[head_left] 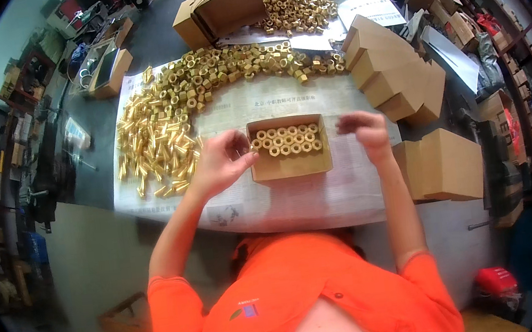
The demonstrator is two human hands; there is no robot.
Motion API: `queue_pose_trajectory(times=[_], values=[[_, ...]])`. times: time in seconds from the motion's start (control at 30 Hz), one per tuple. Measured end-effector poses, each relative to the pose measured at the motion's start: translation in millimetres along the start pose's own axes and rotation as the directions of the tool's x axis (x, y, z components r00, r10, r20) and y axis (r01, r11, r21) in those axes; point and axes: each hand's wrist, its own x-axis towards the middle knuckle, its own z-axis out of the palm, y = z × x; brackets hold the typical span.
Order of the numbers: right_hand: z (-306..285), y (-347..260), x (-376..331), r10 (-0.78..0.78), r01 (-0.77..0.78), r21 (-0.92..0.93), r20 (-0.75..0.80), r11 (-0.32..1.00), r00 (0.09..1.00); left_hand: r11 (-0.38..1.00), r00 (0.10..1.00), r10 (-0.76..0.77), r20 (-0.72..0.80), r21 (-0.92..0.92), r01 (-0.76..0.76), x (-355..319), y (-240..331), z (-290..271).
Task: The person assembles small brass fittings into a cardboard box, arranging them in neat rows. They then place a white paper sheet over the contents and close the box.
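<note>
A small open cardboard box (292, 168) stands in front of me, with rows of brass hex nuts (289, 141) set on end inside it. My left hand (226, 161) is at the box's left wall, its fingers bent and the thumb apart from them, nearest to the leftmost nut; I see nothing held. Off the box's right side my right hand (367, 129) hovers with fingers pointing inward. Motion smears those fingers, so whether they hold anything is hidden. Slim brass pins or fittings (152, 143) lie heaped to the left. Loose brass nuts (228, 65) form a band behind the box.
Newspaper (237, 202) covers the table. Folded tan cartons (393, 76) overlap at the right, beside a closed carton (446, 162). Another nut heap (293, 5) lies far back, next to an open carton (228, 9). White papers (369, 6) spread behind. Shelves (521, 71) line the right.
</note>
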Motion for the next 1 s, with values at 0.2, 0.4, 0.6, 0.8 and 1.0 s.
queue_pose_trajectory(times=[0.2,0.4,0.6,0.8,1.0], values=[[10,27,51,0.030,-0.030,0.003,-0.150,1.000,0.988,0.975,0.998,0.034,0.044,0.219,-0.042,3,12,4],[0,64,48,-0.059,0.044,-0.105,-0.148,0.994,0.987,0.693,0.967,0.195,0.165,0.675,-0.254,14,12,23],[1,59,47,-0.074,0.056,-0.122,-0.142,0.991,0.987,0.515,0.953,0.185,0.241,0.802,-0.303,24,-1,36],[3,58,49,-0.088,0.054,-0.210,-0.157,0.976,0.984,0.519,0.957,0.203,0.205,0.807,-0.283,26,2,41],[6,51,49,-0.101,0.048,-0.305,-0.162,0.951,0.982,0.512,0.971,0.110,0.212,0.825,-0.238,25,3,43]])
